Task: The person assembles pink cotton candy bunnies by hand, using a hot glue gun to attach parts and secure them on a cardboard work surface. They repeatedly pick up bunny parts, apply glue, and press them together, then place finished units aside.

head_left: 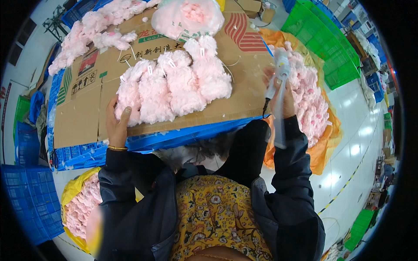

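Observation:
Four pink plush pieces lie side by side on a flat cardboard sheet point(87, 124), with small white tags or strips near their upper parts. My left hand point(116, 124) grips the lower left edge of the leftmost plush piece point(130, 89), thumb on top and fingers along its side. Right of the row, my right hand point(287, 102) is closed around a white glue gun point(282, 65), slightly smeared by motion. A cord leaves its grip, and a translucent stick point(280, 126) hangs down beside my wrist.
More pink plush point(82, 37) heaps up at the far left, near a filled clear plastic bag point(187, 19). Beside the table, an orange sack point(320, 143) and a yellow sack point(72, 189) hold pink pieces. Green crates point(322, 48) and blue crates point(32, 200) stand around.

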Action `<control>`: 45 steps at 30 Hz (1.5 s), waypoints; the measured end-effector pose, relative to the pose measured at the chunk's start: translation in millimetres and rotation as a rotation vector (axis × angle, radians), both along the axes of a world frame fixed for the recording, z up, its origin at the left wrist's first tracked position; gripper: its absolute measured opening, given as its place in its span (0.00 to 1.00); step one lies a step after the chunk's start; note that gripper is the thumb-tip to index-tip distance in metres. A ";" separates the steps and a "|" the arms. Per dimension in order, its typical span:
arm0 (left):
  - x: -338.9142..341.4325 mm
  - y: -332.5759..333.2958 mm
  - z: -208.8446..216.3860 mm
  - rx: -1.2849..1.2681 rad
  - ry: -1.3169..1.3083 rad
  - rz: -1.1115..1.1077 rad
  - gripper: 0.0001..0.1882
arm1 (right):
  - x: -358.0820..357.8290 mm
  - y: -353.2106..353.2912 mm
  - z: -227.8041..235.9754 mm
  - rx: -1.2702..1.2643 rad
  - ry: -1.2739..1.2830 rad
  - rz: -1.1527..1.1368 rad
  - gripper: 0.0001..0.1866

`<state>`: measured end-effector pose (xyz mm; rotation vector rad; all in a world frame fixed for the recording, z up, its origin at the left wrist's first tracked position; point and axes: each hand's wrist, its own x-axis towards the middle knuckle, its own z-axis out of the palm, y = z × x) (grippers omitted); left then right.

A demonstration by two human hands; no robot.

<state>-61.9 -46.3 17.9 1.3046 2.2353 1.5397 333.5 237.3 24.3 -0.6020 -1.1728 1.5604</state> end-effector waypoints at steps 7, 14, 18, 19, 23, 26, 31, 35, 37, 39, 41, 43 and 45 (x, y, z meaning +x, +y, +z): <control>16.8 32.8 -5.2 -0.015 -0.065 -0.079 0.29 | -53.8 -15.8 26.6 0.074 -0.123 0.285 0.24; 62.4 65.3 -8.6 0.099 -0.217 -0.226 0.25 | -6.5 0.4 6.1 0.095 -0.172 0.185 0.33; 66.2 66.2 -17.2 0.181 -0.339 -0.219 0.18 | 15.5 -6.9 12.3 0.061 0.079 0.100 0.35; 65.4 66.3 -20.2 0.198 -0.360 -0.195 0.16 | 19.3 -15.9 19.2 0.072 0.105 0.116 0.36; 63.1 55.5 -23.7 0.271 -0.281 -0.077 0.15 | 8.2 -73.2 35.7 -0.045 0.255 0.177 0.39; 67.0 50.8 -15.1 0.236 -0.034 -0.112 0.14 | -12.7 -108.6 32.0 -0.100 0.233 0.405 0.40; 74.3 54.1 -9.2 0.259 0.004 -0.188 0.12 | -53.9 -146.5 34.0 -0.034 -0.132 0.503 0.26; 73.3 52.7 -10.2 0.257 -0.051 -0.185 0.11 | -102.0 -163.0 31.2 0.011 -0.250 0.246 0.15; 70.6 54.7 -13.1 0.269 -0.013 -0.194 0.11 | -129.3 -168.1 27.7 0.097 -0.242 0.083 0.18; 70.4 54.9 -13.3 0.272 0.014 -0.192 0.11 | -145.1 -164.6 20.1 0.236 -0.360 0.051 0.19; 72.1 54.4 -10.1 0.280 0.020 -0.178 0.11 | -167.4 -162.7 11.5 0.407 -0.356 -0.009 0.19; 72.8 53.5 -8.4 0.265 -0.053 -0.177 0.11 | -177.5 -160.6 12.7 0.602 -0.519 -0.095 0.19; 72.9 53.3 -8.9 0.263 -0.088 -0.175 0.11 | -186.0 -156.5 7.0 0.755 -0.614 -0.164 0.19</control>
